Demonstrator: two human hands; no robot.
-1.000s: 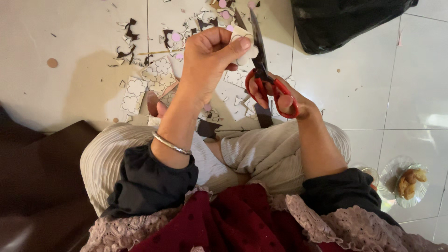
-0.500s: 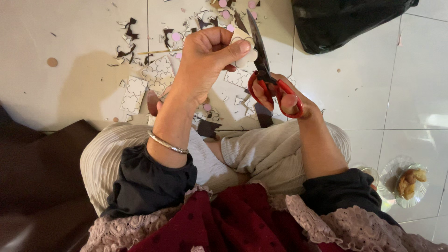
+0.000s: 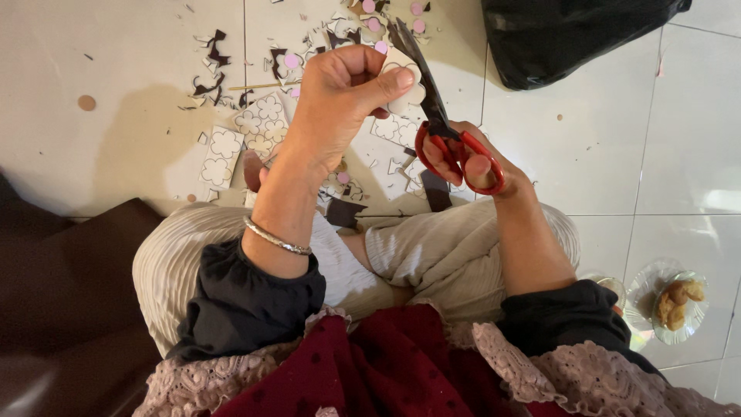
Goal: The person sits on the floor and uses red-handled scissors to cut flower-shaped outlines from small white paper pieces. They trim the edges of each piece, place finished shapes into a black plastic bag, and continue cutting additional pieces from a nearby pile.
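Lap: cross-legged, beige trousers (image 3: pixel 432 255), dark red garment nearest the camera.
Left hand (image 3: pixel 340 100): raised, silver bangle (image 3: pixel 276 238) on the wrist, thumb and fingers pinched on a small white paper cutout (image 3: pixel 407 91).
Right hand (image 3: pixel 471 158): fingers through the handles of red-handled, dark-bladed scissors (image 3: pixel 440 123), blades at the cutout.
Right side: clear glass dish of snacks (image 3: pixel 679 297).
Floor beyond: flower-shaped white paper pieces (image 3: pixel 224 150), dark scraps, pink dots on white tiles.
Far right: black plastic bag (image 3: pixel 571 35).

A home, it seems: a person sits cross-legged on a pale tiled floor (image 3: pixel 679 154), paper cut-outs and scraps (image 3: pixel 255 131) strewn at the far side, a black plastic bag (image 3: pixel 571 38) at the far right, a small glass dish of snacks (image 3: pixel 679 305) at the near right.
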